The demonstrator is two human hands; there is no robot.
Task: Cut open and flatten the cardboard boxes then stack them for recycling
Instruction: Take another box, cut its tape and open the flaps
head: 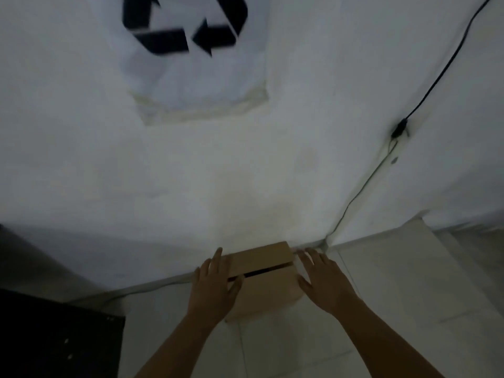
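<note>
A small cardboard box [266,279] sits on the tiled floor [395,309] against a white wall [245,173], its top flaps slightly parted. The left hand [215,285] and right hand [326,281] flank the box, fingers straight and spread, touching its sides. Above the box hangs a recycling sign [188,50]; right of the box runs a black cable [436,77].

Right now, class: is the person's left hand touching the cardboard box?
Touching. The head view shows the left hand laid on the cardboard box, its thumb overlapping the top flap beside the dark slit.
</note>
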